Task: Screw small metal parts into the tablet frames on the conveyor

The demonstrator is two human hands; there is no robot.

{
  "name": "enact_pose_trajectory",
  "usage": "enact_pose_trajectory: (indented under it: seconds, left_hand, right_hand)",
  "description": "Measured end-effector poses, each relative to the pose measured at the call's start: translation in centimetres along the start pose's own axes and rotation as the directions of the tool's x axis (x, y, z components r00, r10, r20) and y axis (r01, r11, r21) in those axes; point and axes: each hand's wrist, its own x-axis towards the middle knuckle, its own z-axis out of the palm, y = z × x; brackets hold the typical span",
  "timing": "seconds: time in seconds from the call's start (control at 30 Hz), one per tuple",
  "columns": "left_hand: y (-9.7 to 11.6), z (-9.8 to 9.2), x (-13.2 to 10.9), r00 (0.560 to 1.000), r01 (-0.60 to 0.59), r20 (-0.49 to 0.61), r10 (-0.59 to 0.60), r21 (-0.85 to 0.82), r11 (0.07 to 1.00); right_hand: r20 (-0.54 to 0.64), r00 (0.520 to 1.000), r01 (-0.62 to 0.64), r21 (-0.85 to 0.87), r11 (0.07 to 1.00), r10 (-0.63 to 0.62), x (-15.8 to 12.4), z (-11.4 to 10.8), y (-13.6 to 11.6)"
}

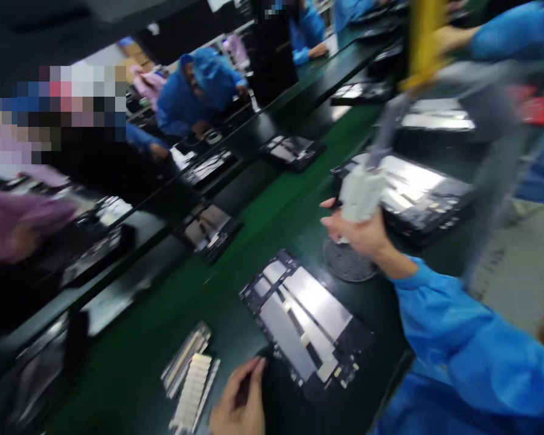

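My right hand is closed round a white tool that hangs from a grey cable above a round dark stand. My left hand sits at the bottom edge, fingers pinched on a thin dark piece I cannot make out. It is beside the near corner of an opened device panel with silver plates, lying on the green belt. Strips of pale parts lie just left of that hand.
More opened panels lie along the belt and the black side rail. Co-workers in blue coats work on the far side; a pink sleeve reaches in at left. A yellow post stands at top right.
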Motion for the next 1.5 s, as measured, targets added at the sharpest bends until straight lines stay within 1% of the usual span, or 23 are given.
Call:
enact_pose_trajectory:
  seconds: [0.03, 0.07, 0.1, 0.13, 0.17, 0.23, 0.3, 0.33, 0.4, 0.47, 0.53, 0.63, 0.73, 0.8, 0.9, 1.0, 1.1, 1.2, 1.37, 1.5]
  left_hand:
    - [0.5, 0.0, 0.0, 0.994, 0.106, 0.012, -0.105, -0.062, 0.992]
    - [1.0, 0.1, 0.1, 0.979, 0.203, 0.041, -0.199, -0.149, 0.968]
    - [1.6, 0.2, 0.3, 0.961, 0.276, 0.076, -0.266, -0.222, 0.935]
    - [2.2, 0.4, 0.6, 0.945, 0.326, 0.112, -0.307, -0.279, 0.903]
    - [2.7, 0.6, 0.9, 0.937, 0.348, 0.136, -0.322, -0.306, 0.886]
    - [3.5, 1.1, 1.7, 0.933, 0.354, 0.18, -0.311, -0.314, 0.881]
    - [3.8, 1.5, 2.4, 0.938, 0.332, 0.206, -0.28, -0.293, 0.897]
    - [3.8, 1.7, 2.8, 0.945, 0.306, 0.202, -0.257, -0.276, 0.911]
    - [3.7, 2.1, 3.4, 0.969, 0.224, 0.159, -0.19, -0.231, 0.947]
    - [3.5, 2.4, 4.0, 0.988, 0.135, 0.105, -0.117, -0.185, 0.973]
    - [3.3, 2.6, 4.3, 0.994, 0.093, 0.079, -0.081, -0.16, 0.983]
    - [3.1, 2.8, 4.7, 0.991, 0.11, 0.096, -0.095, -0.166, 0.98]
    - [2.9, 2.6, 5.4, 0.975, 0.162, 0.179, -0.128, -0.189, 0.969]
    - [2.8, 2.3, 6.2, 0.955, 0.218, 0.247, -0.166, -0.201, 0.955]
    - [2.8, 1.9, 7.3, 0.91, 0.31, 0.348, -0.224, -0.213, 0.927]
    - [3.0, 1.7, 8.0, 0.872, 0.364, 0.424, -0.244, -0.23, 0.902]
    - [3.1, 1.7, 8.1, 0.859, 0.385, 0.446, -0.249, -0.245, 0.89]
    - [3.1, 1.6, 8.0, 0.855, 0.396, 0.451, -0.257, -0.247, 0.884]
    - [2.6, 1.7, 8.0, 0.858, 0.385, 0.454, -0.241, -0.257, 0.886]
    - [2.6, 2.0, 8.0, 0.873, 0.354, 0.44, -0.211, -0.273, 0.894]
  right_hand:
    - [-0.013, 1.0, 0.026, 0.004, 1.0, -0.026, -0.3, 0.1, -0.5]
    - [-0.006, 0.999, 0.047, 0.021, 0.999, -0.047, -0.6, 0.4, -0.9]
    - [0.02, 0.998, 0.055, 0.047, 0.997, -0.056, -0.9, 0.7, -1.2]
    - [0.06, 0.996, 0.053, 0.077, 0.996, -0.058, -1.3, 1.2, -1.5]
    - [0.113, 0.992, 0.039, 0.112, 0.993, -0.052, -1.8, 1.7, -1.7]
    - [0.226, 0.974, -0.007, 0.168, 0.986, -0.031, -2.9, 3.1, -1.9]
    - [0.321, 0.947, -0.055, 0.175, 0.983, -0.005, -4.1, 4.5, -2.0]
    - [0.36, 0.933, -0.072, 0.161, 0.984, 0.009, -4.7, 5.1, -2.0]
    - [0.421, 0.907, -0.097, 0.13, 0.987, 0.033, -5.6, 6.4, -2.1]
    - [0.466, 0.884, -0.123, 0.135, 0.983, 0.047, -6.4, 7.6, -2.3]
    - [0.491, 0.869, -0.159, 0.152, 0.976, 0.065, -7.0, 8.7, -2.5]
    - [0.516, 0.847, -0.214, 0.115, 0.97, 0.125, -7.7, 10.5, -2.7]
    - [0.541, 0.822, -0.243, 0.053, 0.968, 0.177, -8.3, 12.4, -2.3]
    - [0.561, 0.805, -0.25, 0.021, 0.968, 0.196, -8.7, 13.6, -1.7]
    - [0.579, 0.789, -0.249, -0.005, 0.968, 0.206, -9.1, 15.1, -0.3]
    - [0.585, 0.78, -0.25, -0.039, 0.967, 0.225, -9.4, 15.7, 0.9]
    - [0.581, 0.777, -0.25, -0.072, 0.966, 0.244, -9.6, 15.8, 1.5]
    - [0.573, 0.781, -0.246, -0.084, 0.966, 0.249, -9.6, 15.7, 1.6]
    - [0.596, 0.762, -0.247, -0.096, 0.964, 0.254, -9.6, 15.8, 1.6]
    - [0.619, 0.759, -0.181, -0.095, 0.979, 0.201, -9.8, 15.7, 1.7]
